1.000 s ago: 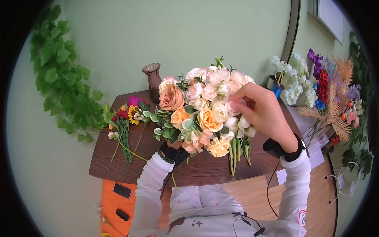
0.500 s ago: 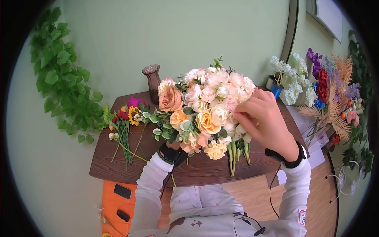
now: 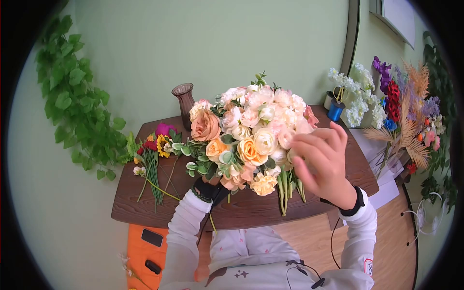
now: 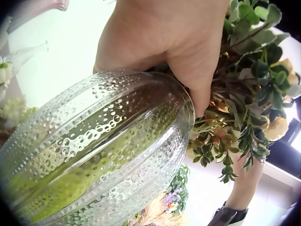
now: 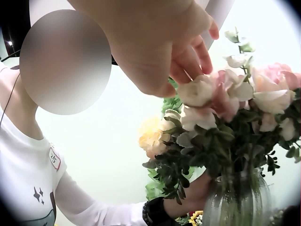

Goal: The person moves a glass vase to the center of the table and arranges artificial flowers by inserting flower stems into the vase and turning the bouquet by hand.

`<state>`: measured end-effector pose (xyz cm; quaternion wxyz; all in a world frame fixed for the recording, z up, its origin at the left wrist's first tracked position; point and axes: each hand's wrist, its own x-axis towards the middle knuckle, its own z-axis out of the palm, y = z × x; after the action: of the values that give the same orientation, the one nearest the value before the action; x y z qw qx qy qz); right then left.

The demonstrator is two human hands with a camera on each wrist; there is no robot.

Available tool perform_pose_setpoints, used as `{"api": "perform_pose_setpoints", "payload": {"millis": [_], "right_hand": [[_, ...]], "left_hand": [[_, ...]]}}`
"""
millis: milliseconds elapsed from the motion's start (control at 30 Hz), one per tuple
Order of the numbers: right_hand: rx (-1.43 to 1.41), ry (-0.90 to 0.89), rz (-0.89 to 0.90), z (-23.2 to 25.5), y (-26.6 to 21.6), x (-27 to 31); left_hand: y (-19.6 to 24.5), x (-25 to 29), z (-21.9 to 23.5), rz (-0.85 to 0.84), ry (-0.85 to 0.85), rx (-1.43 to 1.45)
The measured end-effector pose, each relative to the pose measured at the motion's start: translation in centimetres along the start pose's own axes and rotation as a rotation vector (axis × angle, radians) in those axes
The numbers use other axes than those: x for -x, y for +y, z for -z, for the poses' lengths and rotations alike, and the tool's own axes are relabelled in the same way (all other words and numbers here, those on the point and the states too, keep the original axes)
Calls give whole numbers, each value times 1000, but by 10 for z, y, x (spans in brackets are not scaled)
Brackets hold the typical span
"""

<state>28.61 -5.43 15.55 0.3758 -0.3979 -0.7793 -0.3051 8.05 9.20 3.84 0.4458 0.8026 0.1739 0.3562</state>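
A full bouquet of white, pink, peach and orange flowers [image 3: 251, 151] stands in a clear textured glass vase [image 4: 103, 150], whose body also shows in the right wrist view [image 5: 235, 202]. My left hand [image 4: 164, 40] grips the vase around its neck, just under the leaves; in the head view only a little of that hand [image 3: 211, 181] shows below the blooms. At the bouquet's right side is my right hand [image 3: 326, 162], its fingers loosely bent and spread apart. The right wrist view has its fingertips beside a white bloom [image 5: 196, 90]; whether they touch it I cannot tell.
On the dark wooden table [image 3: 159, 123], a brown glass vase [image 3: 183, 104] stands behind, with loose stems and small flowers [image 3: 152, 159] at left. A blue spool [image 3: 335, 111] is at the back right, more flowers [image 3: 394, 106] beyond. Green stems [image 3: 283, 193] hang below the bouquet's right side.
My right hand has drawn back slightly to the right and down from the blooms, and its fingers have spread. A pink flower at the bouquet's right edge is now uncovered. My left hand stays low.
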Motion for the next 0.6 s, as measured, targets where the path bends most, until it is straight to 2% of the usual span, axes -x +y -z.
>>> {"api": "perform_pose_setpoints", "payload": {"millis": [133, 167, 233, 600], "right_hand": [[-115, 74, -105, -6, -1, 5], [-115, 74, -105, -9, -2, 8], [-88, -40, -126, -16, -4, 13], [0, 58, -129, -17, -4, -10]], "left_hand": [[1, -1, -3, -3, 11, 10], [1, -2, -4, -4, 13, 14], [1, -5, -3, -5, 19, 21], [0, 4, -7, 1, 51, 55]]}}
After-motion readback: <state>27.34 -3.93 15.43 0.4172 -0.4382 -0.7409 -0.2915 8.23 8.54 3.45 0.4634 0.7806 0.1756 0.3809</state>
